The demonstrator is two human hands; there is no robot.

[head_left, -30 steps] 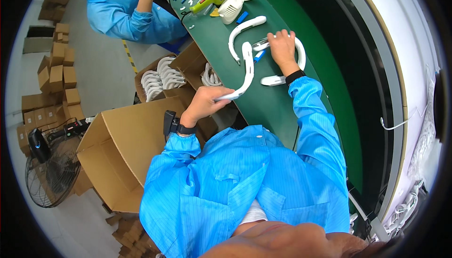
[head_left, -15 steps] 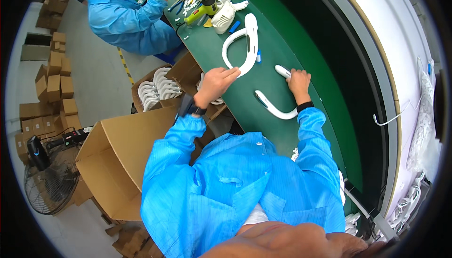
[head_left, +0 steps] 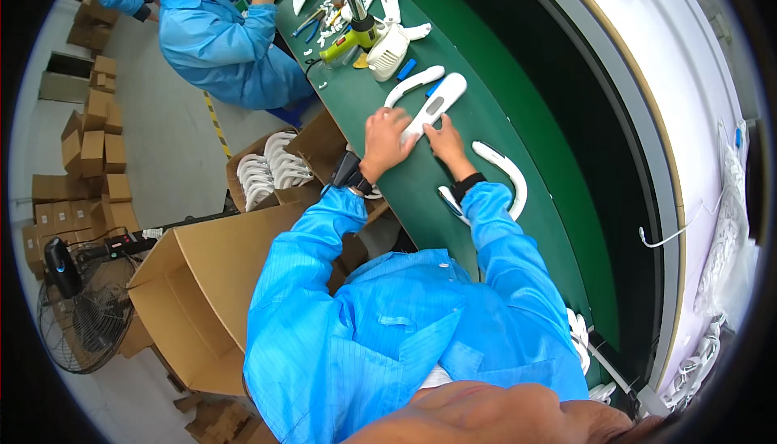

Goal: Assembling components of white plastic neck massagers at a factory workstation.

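Note:
Both my hands are on a white U-shaped neckband device (head_left: 443, 99) above the green table. One broad arm of it shows a grey oval panel, and a thinner curved arm lies beside it. My left hand (head_left: 387, 143) is closed on the near end, fingers partly blurred. My right hand (head_left: 447, 143) pinches the broad arm's near right edge with thumb and fingers. A second white U-shaped device (head_left: 515, 178) lies on the table, partly hidden under my right wrist. Small blue pieces (head_left: 406, 69) lie just past the held device.
A green-and-black hot-air gun (head_left: 356, 35) stands in a white holder, with pliers and small white parts beyond. Left of the green table (head_left: 453, 225) are an open carton (head_left: 202, 282), a box of white curved parts (head_left: 275, 165) and a fan (head_left: 85, 314). A co-worker (head_left: 218, 39) sits far left.
My right hand has let go of the second device and moved left onto the one in my left hand. That held device has turned, now showing its oval panel. The second device has turned too.

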